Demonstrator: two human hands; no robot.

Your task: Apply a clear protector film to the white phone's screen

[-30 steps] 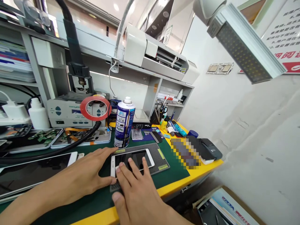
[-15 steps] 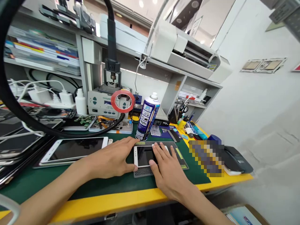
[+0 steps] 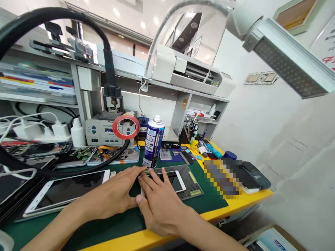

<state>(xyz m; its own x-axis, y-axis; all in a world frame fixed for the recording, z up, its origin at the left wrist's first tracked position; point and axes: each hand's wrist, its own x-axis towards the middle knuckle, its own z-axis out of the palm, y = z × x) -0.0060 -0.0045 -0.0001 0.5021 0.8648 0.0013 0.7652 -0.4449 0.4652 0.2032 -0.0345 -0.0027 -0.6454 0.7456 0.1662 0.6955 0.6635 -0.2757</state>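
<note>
A white smartphone [image 3: 176,180] lies face up on a grey perforated mat [image 3: 190,183] on the green bench cover. My right hand [image 3: 156,205] lies flat over the phone's near end, fingers stretched out across the dark screen. My left hand [image 3: 113,194] rests beside it on the left, fingers spread, with its fingertips at the mat's far left corner and its thumb by the phone's near edge. Neither hand grips anything.
A blue spray can [image 3: 153,141] stands just behind the mat. A roll of red tape [image 3: 125,127] hangs on a black hose. A white tablet [image 3: 68,190] lies at left. Tools and a dark case [image 3: 255,175] crowd the yellow bench edge at right. A lamp head [image 3: 288,57] hangs overhead.
My right hand has slid from the phone's middle to its near left end, uncovering the right part of the screen. My left hand stays beside it. The view has shifted.
</note>
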